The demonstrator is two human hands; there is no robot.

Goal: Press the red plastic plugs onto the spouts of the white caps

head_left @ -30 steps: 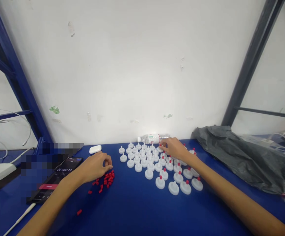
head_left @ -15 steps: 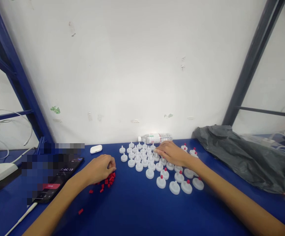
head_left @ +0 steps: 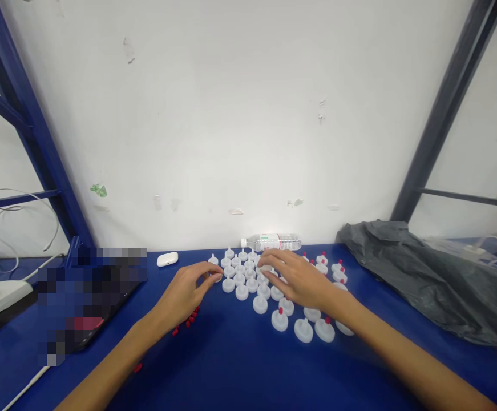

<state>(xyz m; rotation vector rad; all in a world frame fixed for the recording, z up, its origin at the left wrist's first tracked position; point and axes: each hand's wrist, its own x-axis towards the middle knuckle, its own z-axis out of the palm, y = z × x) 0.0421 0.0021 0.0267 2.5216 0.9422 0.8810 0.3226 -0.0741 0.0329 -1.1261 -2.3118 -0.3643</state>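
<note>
Now a clear bottle (head_left: 271, 241) lies behind white lids (head_left: 260, 304) on the counter (head_left: 231, 359); the left hand (head_left: 184, 290), grip together, has moved from red caps (head_left: 192, 317) toward them; whether the right hand (head_left: 300, 279) clamps one, I cannot tell.

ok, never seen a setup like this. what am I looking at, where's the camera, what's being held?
No machine here: these are a person's bare hands, seen by one head-worn camera looking forward and down. On the blue table stand many white caps with upright stems, some topped with red tips. Loose red pieces lie below the left hand, whose thumb and forefinger nearly meet by the leftmost caps. The right hand reaches over the group. Whether either holds anything is too small to tell. Behind lies a clear bottle.
</note>
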